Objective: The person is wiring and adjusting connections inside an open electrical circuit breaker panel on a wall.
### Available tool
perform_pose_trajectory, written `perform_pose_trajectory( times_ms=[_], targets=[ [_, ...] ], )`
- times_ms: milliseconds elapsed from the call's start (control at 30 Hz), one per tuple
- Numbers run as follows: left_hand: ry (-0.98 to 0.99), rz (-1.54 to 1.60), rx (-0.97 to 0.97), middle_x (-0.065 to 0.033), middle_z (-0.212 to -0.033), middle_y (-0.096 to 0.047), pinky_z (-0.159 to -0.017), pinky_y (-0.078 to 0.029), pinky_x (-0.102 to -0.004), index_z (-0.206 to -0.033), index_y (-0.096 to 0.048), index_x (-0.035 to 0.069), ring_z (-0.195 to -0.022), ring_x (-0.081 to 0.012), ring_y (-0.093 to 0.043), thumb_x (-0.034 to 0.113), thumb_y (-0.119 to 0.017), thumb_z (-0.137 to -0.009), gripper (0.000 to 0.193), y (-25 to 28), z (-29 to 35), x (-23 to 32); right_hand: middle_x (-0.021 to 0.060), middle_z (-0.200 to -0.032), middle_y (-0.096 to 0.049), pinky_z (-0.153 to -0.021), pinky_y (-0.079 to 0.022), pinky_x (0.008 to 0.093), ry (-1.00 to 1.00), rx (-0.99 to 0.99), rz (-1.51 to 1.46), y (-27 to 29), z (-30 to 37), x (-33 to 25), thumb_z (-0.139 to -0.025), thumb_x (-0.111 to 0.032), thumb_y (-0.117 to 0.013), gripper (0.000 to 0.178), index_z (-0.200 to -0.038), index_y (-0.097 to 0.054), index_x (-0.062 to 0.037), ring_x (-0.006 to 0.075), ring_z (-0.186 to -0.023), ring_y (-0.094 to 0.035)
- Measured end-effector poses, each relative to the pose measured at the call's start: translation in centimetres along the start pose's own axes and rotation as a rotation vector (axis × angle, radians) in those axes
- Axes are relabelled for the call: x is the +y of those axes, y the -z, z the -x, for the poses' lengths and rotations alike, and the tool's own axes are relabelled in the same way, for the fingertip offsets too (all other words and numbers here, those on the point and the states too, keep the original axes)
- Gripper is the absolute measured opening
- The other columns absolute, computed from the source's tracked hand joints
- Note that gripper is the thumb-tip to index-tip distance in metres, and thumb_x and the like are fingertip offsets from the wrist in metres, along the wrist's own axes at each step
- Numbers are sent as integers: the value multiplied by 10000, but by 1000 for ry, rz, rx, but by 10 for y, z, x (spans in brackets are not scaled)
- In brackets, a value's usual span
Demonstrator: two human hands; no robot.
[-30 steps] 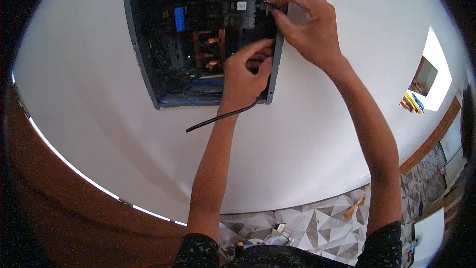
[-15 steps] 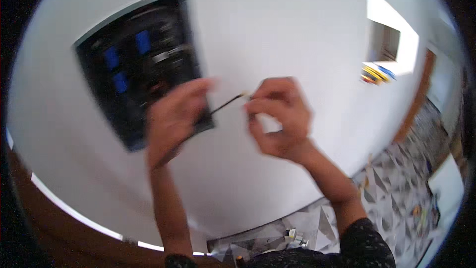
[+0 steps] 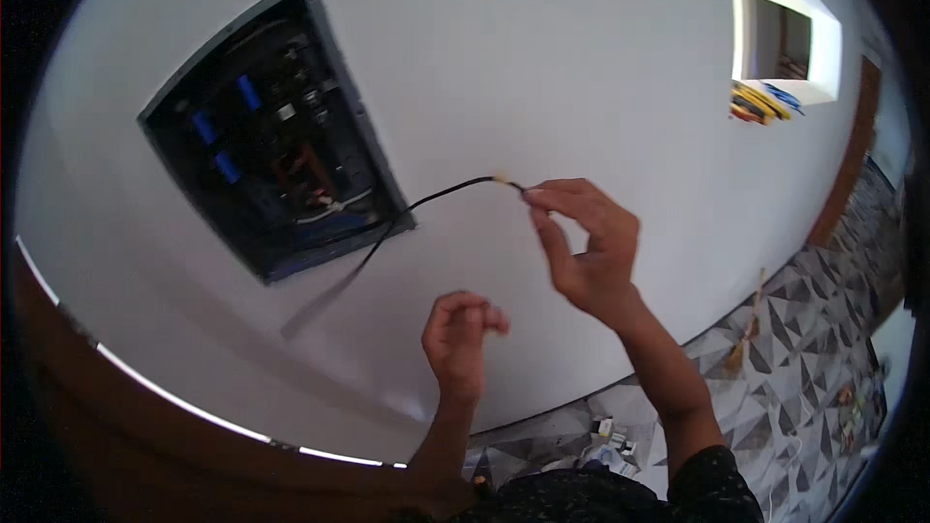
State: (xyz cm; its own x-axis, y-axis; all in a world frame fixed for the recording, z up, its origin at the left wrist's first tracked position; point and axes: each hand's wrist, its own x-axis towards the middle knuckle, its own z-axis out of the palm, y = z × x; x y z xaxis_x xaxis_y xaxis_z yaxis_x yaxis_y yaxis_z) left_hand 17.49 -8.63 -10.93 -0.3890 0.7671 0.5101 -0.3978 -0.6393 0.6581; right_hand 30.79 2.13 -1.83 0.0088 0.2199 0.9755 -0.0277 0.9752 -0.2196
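Down and away from the box goes the left hand [image 3: 455,334] since half a second ago, and the right hand [image 3: 596,242] now draws the wire out toward the middle. Both hands are well apart. At centre right, the right hand pinches the black wire [image 3: 450,189] by one end, thumb against forefinger, beside a band of yellow tape [image 3: 500,178]. At lower centre, the left hand curls loosely before the white wall [image 3: 581,68]; I cannot tell whether it grips anything.

From the pinch, the wire arches left, crosses in front of the lower right corner of the dark metal box [image 3: 341,58] at upper left, and its loose end hangs below, blurred. A firm pinch near the tape and a slow pull should keep that end from whipping; the box's corner may snag it.

Upper right, yellow and blue tools [image 3: 760,105] sit at a wall opening. A broom [image 3: 739,353] lies on the patterned floor, lower right.
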Motion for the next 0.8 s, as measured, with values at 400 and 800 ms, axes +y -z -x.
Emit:
perform_pose_trajectory(
  times_ms=[400,800],
  targets=[
    [-177,-1317,-481,-85,-876,-712,-770,-547,-289,-1166,-617,15,-838,-143,-684,69,-658,-912,263,-68,-118,77,97,-894,-731,-724,-557,278,-131,-198,-195,19,-19,25,-795,132,-650,226,-938,-727,-25,191,-823,-705],
    [-388,-1383,-686,-92,-1018,-678,-754,-568,-286,-1176,-622,15,-880,-153,-673,6,-704,-844,342,-69,-132,69,89,-885,-732,-713,-558,269,-97,-141,-240,27,-3,44,-792,122,-661,219,-945,-718,-25,179,-797,-701]
  ],
)
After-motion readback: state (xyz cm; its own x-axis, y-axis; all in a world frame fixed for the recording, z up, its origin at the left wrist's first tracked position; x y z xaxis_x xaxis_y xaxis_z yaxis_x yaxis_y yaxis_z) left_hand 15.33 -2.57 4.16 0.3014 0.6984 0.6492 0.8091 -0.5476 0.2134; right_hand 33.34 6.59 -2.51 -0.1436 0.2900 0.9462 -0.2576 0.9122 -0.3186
